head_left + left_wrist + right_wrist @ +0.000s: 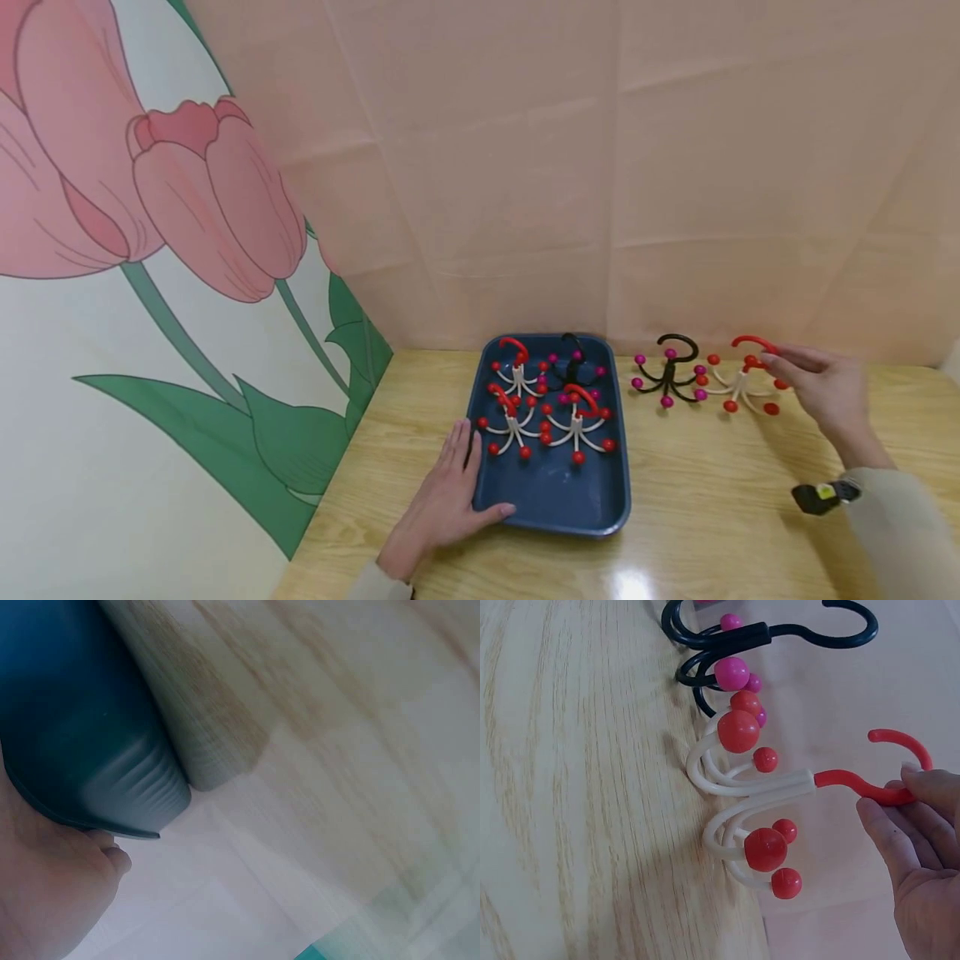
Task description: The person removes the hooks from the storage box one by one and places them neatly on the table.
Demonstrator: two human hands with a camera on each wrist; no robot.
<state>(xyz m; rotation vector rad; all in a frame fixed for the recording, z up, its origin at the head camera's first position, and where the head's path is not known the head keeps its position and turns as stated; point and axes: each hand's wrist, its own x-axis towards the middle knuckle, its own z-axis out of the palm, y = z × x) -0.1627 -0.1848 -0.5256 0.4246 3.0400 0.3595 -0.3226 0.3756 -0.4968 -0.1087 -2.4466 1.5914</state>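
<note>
Partner: Right hand (832, 400), what are you noting?
Me: My fingers (889, 832) are pinching the red hook (840, 778) of a white rack (742, 382), clamped between thumb and fingertips. It is standing upright, hook on top, between two and three o'clock from the tray's middle. Whether it is touching the counter (697, 508), I cannot tell.
Partner: Left hand (442, 500)?
Me: Resting on the blue tray (555, 500). Fingers are lying straight along its rim near nine o'clock; the thumb is spreading apart from them, reaching over the corner at seven.
Partner: Tray contents?
Me: Four racks are sitting inside. Far white rack (519, 371) at eleven, far black rack (573, 372) near one, near-left white rack (512, 424) between nine and ten, near-right white rack (577, 424) between two and three. The white ones are all bearing red hooks and red balls.
Partner: Surroundings?
Me: A loose black rack (670, 371), pink-balled, is standing just beside my pinched one, at its nine o'clock. A pinkish cloth (487, 167) is hanging at twelve; printed tulips (217, 192) are showing at ten.
</note>
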